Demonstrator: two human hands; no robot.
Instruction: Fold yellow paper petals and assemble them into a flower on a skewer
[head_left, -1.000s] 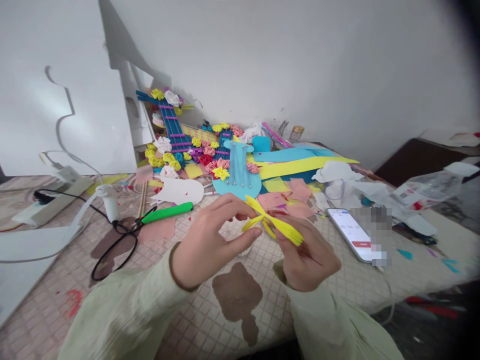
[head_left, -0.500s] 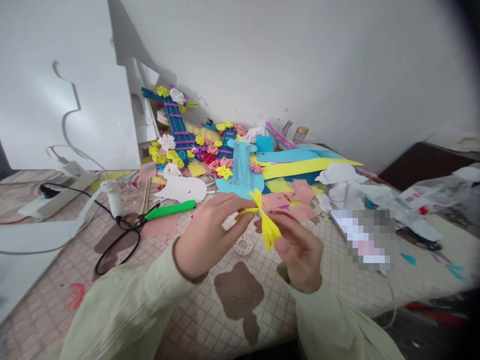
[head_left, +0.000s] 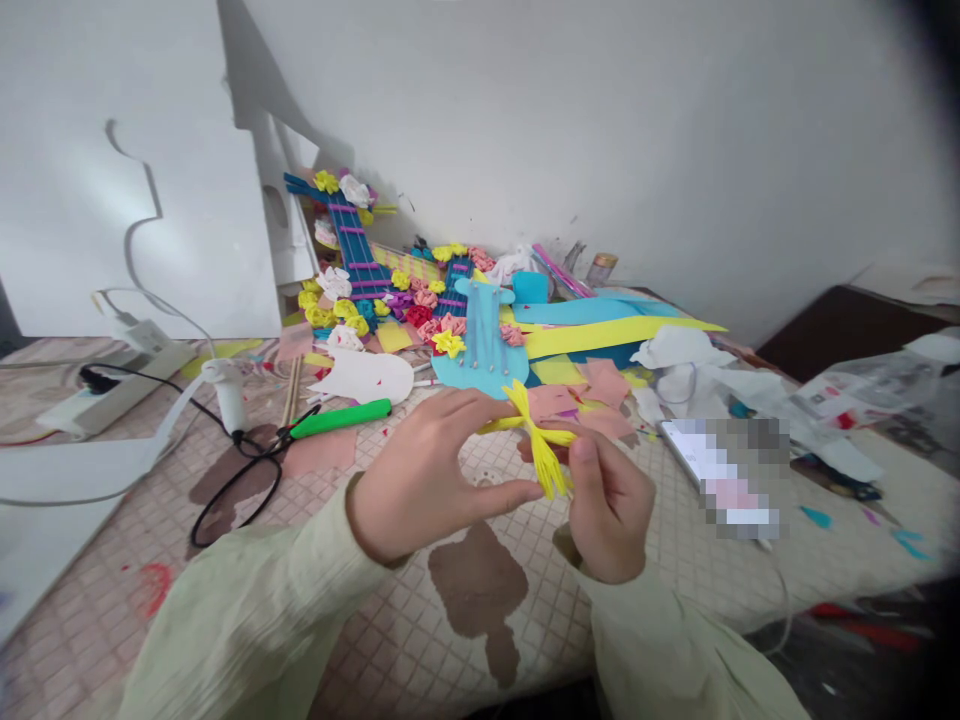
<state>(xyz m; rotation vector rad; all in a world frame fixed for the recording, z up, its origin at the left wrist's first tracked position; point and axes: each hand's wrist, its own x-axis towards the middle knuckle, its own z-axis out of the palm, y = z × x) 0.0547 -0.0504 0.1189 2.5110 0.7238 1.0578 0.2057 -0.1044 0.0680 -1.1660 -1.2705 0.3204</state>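
A pleated yellow crepe-paper flower [head_left: 545,452], gathered at its middle with petals fanning out, is between my two hands above the table. My right hand [head_left: 616,505] is closed, pinching the flower's right-hand petal between thumb and fingers. My left hand [head_left: 429,475] is open, its thumb stretched toward the lower petal and its index finger beside the upper left petals. Whether the left fingertips press on the paper, I cannot tell. A small white ring [head_left: 486,480] is partly hidden behind the left hand. Pink paper squares [head_left: 551,402] lie just beyond the flower.
Paper-flower-covered blue guitar shapes [head_left: 360,250] stand against the wall, with a light-blue one [head_left: 484,340] in front. At left are a green-handled tool [head_left: 341,418], a glue gun [head_left: 225,395] and a power strip [head_left: 112,392]. A phone [head_left: 720,470] and plastic wrap [head_left: 862,390] lie right.
My left thumb has come off the left petal and swung down toward the lower one. My right hand has moved slightly right and now pinches the right petal, which is spread outward.
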